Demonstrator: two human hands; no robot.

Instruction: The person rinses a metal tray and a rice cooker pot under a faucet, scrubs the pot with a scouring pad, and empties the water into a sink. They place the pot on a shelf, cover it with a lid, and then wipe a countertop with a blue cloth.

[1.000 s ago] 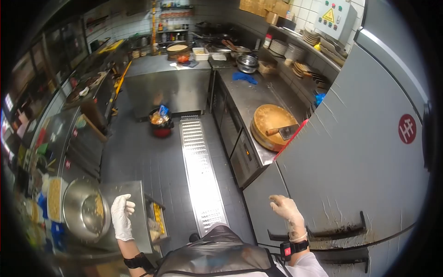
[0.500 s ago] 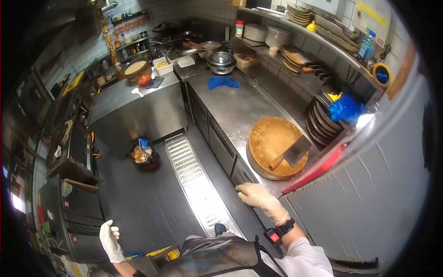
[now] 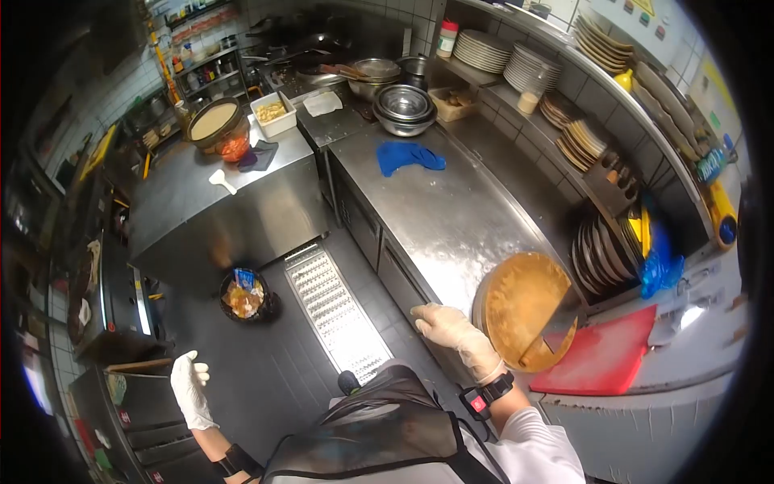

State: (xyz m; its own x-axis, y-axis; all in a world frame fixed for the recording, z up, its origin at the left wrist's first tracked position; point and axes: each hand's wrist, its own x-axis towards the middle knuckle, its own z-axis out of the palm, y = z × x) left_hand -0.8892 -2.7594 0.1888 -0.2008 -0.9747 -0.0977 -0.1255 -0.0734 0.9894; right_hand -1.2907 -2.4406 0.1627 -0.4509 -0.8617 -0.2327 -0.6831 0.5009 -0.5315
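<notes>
My left hand (image 3: pixel 191 390), in a whitish glove, hangs over the floor at the lower left, its fingers loosely curled and apart, with nothing in it. My right hand (image 3: pixel 448 328), gloved too, is held in front of the counter edge, left of a round wooden chopping block (image 3: pixel 520 302). Its fingers point left and are slightly bent, and no object shows in them. A cleaver (image 3: pixel 562 312) lies on the block. Beside the block is a red cutting board (image 3: pixel 601 355). A blue cloth (image 3: pixel 409 157) lies farther back on the steel counter (image 3: pixel 451 210).
Nested metal bowls (image 3: pixel 405 110) stand at the counter's back. A bin (image 3: pixel 245 297) is on the floor, left of a metal drain grate (image 3: pixel 326 302). Plates (image 3: pixel 484 51) line the right shelf. A large bowl (image 3: pixel 216 123) and white tray (image 3: pixel 274 114) sit on the left counter.
The view has shifted forward and turned, so the block now appears farther right and lower, and more of the red board shows. Both hands keep nearly the same pose in view.
</notes>
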